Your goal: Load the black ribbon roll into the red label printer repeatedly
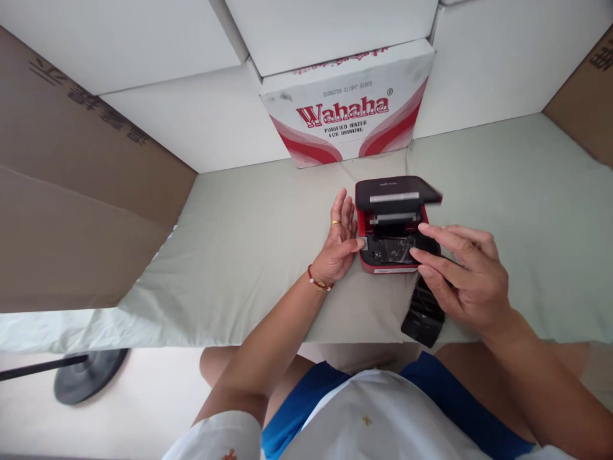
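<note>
A brown carton [86, 185] stands at the left on the tabletop [249, 255], well apart from the work. The left hand [341, 246] is spread: its fingers lie along the case's left side, with the thumb at the front left corner, on or just over a small grey tab. That looks like steadying more than a firm grip, so a sharp tug from the other side could twist or slide the case on the loose cloth.

The red and black case [364, 260] sits near the front edge, in front of the Wahaha carton [349, 108]. Its lid [400, 187] is raised and tilted, nothing visibly propping it; a bump could drop it onto the fingertips. Beneath, a pale bar [395, 218] lies across the opening, and a knock there might unseat it.

The right hand [472, 275] is at the case's right side, fingers slightly parted; whether they pinch anything I cannot tell. From below them a glossy black strip [424, 313] runs to the tabletop's front edge. Its upper end is hidden by the fingers. If it joins the case, a forearm or knee catching the loose end could crease it or pull it askew.
</note>
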Demonstrator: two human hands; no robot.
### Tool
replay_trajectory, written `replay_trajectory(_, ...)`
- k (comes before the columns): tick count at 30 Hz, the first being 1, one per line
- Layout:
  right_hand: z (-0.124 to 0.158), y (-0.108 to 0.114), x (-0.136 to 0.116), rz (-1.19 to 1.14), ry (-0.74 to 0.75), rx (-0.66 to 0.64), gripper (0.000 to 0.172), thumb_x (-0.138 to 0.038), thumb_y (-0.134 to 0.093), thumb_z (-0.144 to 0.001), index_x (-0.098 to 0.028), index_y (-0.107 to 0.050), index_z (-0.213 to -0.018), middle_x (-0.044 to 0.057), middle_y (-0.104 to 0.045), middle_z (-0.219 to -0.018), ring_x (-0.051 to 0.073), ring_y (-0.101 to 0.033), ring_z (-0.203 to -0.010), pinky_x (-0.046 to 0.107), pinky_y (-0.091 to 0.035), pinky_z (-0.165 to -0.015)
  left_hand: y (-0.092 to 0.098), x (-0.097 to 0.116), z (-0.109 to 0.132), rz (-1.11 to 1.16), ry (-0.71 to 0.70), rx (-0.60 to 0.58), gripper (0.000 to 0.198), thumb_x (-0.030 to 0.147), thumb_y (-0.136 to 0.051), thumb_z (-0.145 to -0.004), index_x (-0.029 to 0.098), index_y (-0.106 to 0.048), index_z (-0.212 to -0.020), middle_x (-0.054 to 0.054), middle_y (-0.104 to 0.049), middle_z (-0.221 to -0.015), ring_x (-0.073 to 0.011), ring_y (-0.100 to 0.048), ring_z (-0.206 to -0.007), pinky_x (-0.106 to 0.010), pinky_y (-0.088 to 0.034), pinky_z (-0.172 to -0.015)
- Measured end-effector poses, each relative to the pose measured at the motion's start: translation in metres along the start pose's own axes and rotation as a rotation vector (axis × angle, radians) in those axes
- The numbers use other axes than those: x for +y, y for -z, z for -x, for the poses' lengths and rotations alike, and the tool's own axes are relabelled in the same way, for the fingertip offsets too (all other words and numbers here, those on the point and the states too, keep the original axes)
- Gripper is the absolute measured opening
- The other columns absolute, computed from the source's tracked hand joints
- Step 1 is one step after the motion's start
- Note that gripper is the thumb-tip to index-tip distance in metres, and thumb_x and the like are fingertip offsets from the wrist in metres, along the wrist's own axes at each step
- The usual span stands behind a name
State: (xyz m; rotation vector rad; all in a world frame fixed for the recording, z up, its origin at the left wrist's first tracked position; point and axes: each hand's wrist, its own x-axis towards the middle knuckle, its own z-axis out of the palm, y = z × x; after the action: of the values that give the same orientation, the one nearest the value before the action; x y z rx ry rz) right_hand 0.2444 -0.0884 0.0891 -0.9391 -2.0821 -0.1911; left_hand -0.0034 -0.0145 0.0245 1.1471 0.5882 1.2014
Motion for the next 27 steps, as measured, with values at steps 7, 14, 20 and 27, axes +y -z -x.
replay_trajectory(7,-0.048,0.015,0.006,-0.244,-0.064,-0.175,0.019,-0.024,-0.063,-0.105,-0.023,-0.079,-0.096,0.005,-0.086,-0.100,0.022,-0.081,-0.095,0.035,-0.064,-0.086,-0.005,-0.004,0.000,0.047,-0.033,0.021,0.093,0.051,-0.090,-0.078,0.041,-0.044,-0.158,-0.002,-0.034,-0.180,-0.0323,-0.023,-0.171,-0.053,-0.015,-0.141)
replay_trajectory(14,-0.115,-0.030,0.031,0.302,-0.246,-0.729,0.021,-0.028,-0.063,-0.094,-0.026,-0.083,-0.095,0.008,-0.083,-0.086,0.026,-0.074,-0.072,0.037,-0.049,-0.063,-0.008,-0.005,-0.006,0.107,0.002,0.151,0.064,0.054,-0.087,-0.084,0.031,-0.062,-0.138,-0.007,-0.053,-0.166,-0.0315,-0.039,-0.163,-0.052,-0.027,-0.136)
replay_trajectory(20,-0.120,-0.070,0.039,0.372,-0.325,-0.865,0.017,-0.032,-0.069,-0.089,-0.021,-0.083,-0.087,0.018,-0.081,-0.086,0.034,-0.075,-0.079,0.046,-0.054,-0.073,-0.005,-0.009,-0.009,0.114,0.026,0.183,0.065,0.047,-0.094,-0.078,0.029,-0.064,-0.133,-0.007,-0.061,-0.158,-0.0300,-0.049,-0.155,-0.051,-0.035,-0.132)
replay_trajectory(27,-0.109,-0.010,0.013,0.228,-0.335,-0.625,0.030,-0.040,-0.065,-0.094,-0.023,-0.074,-0.117,0.011,-0.081,-0.098,0.026,-0.070,-0.071,0.039,-0.049,-0.064,-0.005,-0.010,-0.009,0.107,0.021,0.181,0.065,0.047,-0.093,-0.079,0.028,-0.063,-0.133,-0.008,-0.060,-0.157,-0.0305,-0.047,-0.157,-0.051,-0.033,-0.132)
